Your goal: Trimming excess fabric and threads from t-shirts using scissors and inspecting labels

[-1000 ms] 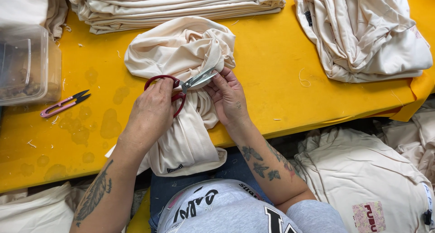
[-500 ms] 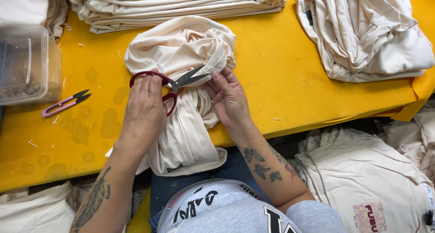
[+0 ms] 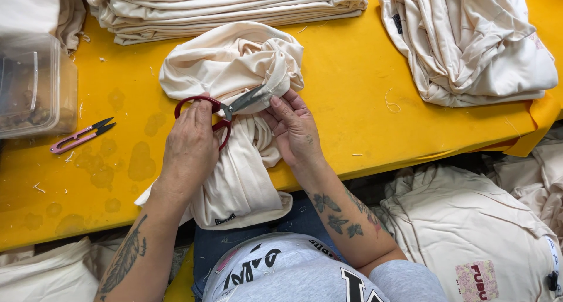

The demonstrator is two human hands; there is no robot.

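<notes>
Head view: we see the left hand (image 3: pixel 189 146) gripping red-handled scissors (image 3: pixel 226 110) with blades on the bunched cream garment (image 3: pixel 234 120) at frame centre, right hand (image 3: pixel 293 126) pinching its fabric; trimming looks mid-way, folded stack (image 3: pixel 223 8) upper centre, loose pile (image 3: pixel 469 44) upper right.

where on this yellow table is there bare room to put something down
Bare yellow table lies between the bunched cream garment and the crumpled cream pile at right. Another patch sits below the small pink thread snips, left of the left hand. The far edge is crowded by a folded cream stack.
</notes>
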